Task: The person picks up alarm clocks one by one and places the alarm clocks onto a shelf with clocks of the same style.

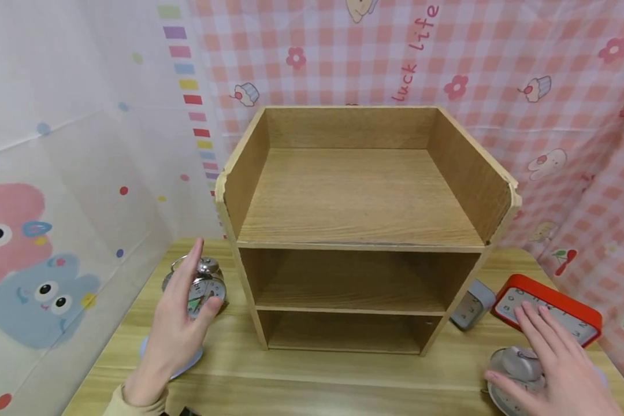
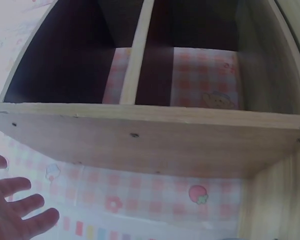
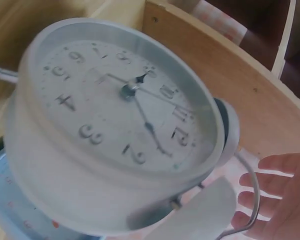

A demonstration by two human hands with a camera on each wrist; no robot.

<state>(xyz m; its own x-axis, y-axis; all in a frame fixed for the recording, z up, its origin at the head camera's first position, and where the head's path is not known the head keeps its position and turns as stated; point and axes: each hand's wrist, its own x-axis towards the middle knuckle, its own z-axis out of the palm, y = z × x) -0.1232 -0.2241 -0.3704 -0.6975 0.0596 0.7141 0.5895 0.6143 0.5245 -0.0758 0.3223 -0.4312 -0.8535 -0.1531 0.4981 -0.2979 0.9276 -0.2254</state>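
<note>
My left hand (image 1: 174, 332), fingers straight and thumb apart, hovers at the shelf's left, in front of a silver twin-bell alarm clock (image 1: 217, 289) that it partly hides. Below that hand a light-blue rounded object (image 1: 189, 365) shows only its edge. In the left wrist view the same hand (image 2: 17, 207) holds nothing. My right hand (image 1: 564, 367) spreads its fingers over a white twin-bell alarm clock (image 1: 517, 378). Beside that clock's handle, the right wrist view shows the hand (image 3: 282, 195) uncurled; contact I cannot tell. Just beyond its fingertips lies a red-framed clock (image 1: 556, 297).
A wooden shelf unit (image 1: 364, 196) with bare shelves stands mid-table. Right of it sits a small grey clock (image 1: 473, 306). A light-blue clock (image 3: 22, 200) lies beside the white one. Patterned cloth (image 1: 343, 52) hangs behind and at the sides of the wooden table (image 1: 312, 381).
</note>
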